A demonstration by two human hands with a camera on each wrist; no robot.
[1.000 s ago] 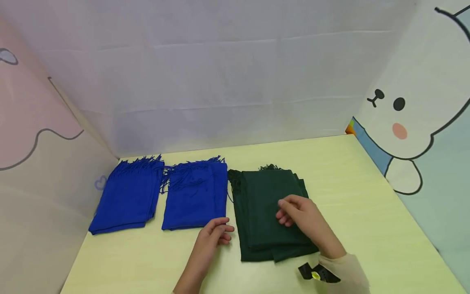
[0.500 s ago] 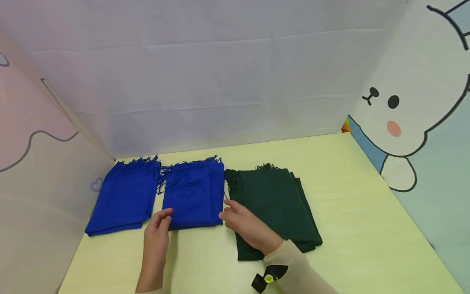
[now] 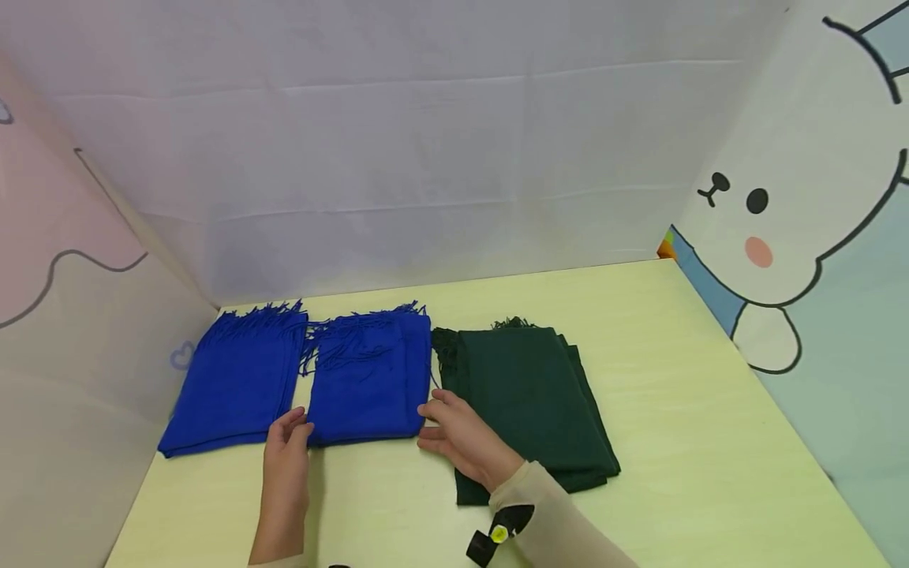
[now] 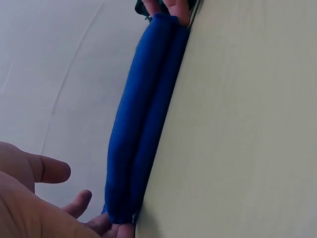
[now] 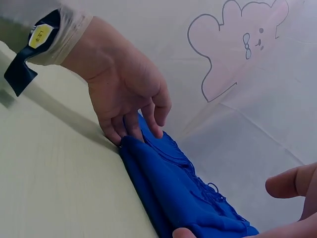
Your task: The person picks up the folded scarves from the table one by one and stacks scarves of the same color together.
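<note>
A folded blue scarf (image 3: pixel 369 386) with fringe at its far end lies in the middle of the row. My left hand (image 3: pixel 286 457) is at its near left corner. In the left wrist view those fingertips (image 4: pixel 125 230) touch the end of the fold, while the thumb stands apart from it. My right hand (image 3: pixel 469 438) is at the near right corner, its fingertips (image 5: pixel 111 135) against the scarf's side and its thumb not pinching. Part of the right hand and forearm covers a folded dark green scarf (image 3: pixel 525 386).
Another folded blue scarf (image 3: pixel 234 386) lies at the left, its right edge close to the middle one. All rest on a pale yellow table (image 3: pixel 682 410). White cloth (image 3: pixel 426 158) rises behind, and printed panels stand at both sides.
Both hands have moved left, the right from over the green scarf and the left from the middle scarf's near right corner, to the blue scarf's two near corners. The green scarf's near edge looks tidier.
</note>
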